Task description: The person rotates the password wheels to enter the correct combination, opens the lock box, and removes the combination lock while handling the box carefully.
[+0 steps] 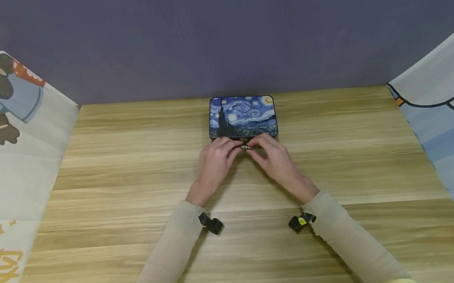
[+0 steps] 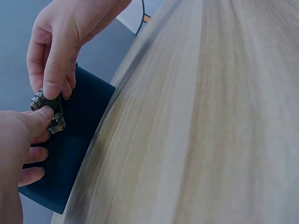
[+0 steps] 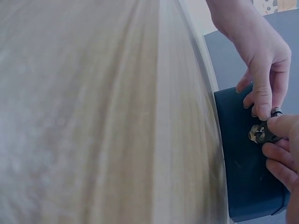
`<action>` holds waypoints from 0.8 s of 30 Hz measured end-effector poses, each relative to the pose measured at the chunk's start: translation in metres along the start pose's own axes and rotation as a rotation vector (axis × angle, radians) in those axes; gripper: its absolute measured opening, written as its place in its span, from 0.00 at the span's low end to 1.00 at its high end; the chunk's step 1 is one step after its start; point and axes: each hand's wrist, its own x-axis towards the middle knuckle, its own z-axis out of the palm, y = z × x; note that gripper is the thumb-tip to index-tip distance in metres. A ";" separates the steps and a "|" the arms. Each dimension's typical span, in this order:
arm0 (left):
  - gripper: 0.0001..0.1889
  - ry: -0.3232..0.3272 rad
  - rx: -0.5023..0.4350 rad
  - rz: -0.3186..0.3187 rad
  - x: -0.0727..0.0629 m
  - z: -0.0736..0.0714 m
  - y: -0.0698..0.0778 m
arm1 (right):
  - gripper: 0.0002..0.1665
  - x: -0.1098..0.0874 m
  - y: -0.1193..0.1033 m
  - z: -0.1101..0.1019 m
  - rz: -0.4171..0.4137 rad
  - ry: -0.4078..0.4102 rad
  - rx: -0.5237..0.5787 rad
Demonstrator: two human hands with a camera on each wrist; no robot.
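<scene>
A box (image 1: 242, 116) with a starry night painting on its lid lies at the table's back edge, lid down. At its near side hangs a small combination padlock (image 2: 39, 101) with ridged number dials, by a metal clasp (image 3: 255, 134) on the dark front wall. My left hand (image 1: 215, 161) pinches the padlock from the left between thumb and fingertips. From the right, my right hand (image 1: 276, 161) pinches it too, thumb and fingers meeting at the dials. The fingertips cover part of the padlock, and its shackle is mostly hidden.
The wood-grain table (image 1: 151, 184) runs up to a dark blue-grey back wall (image 1: 222, 33). Printed cartoon panels stand along the left (image 1: 8, 163) and right (image 1: 448, 142) sides. Black straps with small mounts (image 1: 211, 223) sit on both wrists.
</scene>
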 end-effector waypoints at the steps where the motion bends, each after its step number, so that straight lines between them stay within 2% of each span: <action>1: 0.09 0.001 0.001 0.000 0.000 0.000 0.000 | 0.12 0.000 0.000 0.000 0.001 -0.001 0.000; 24: 0.09 0.005 -0.001 0.004 0.000 0.000 0.001 | 0.12 0.000 -0.001 -0.003 -0.003 -0.007 0.010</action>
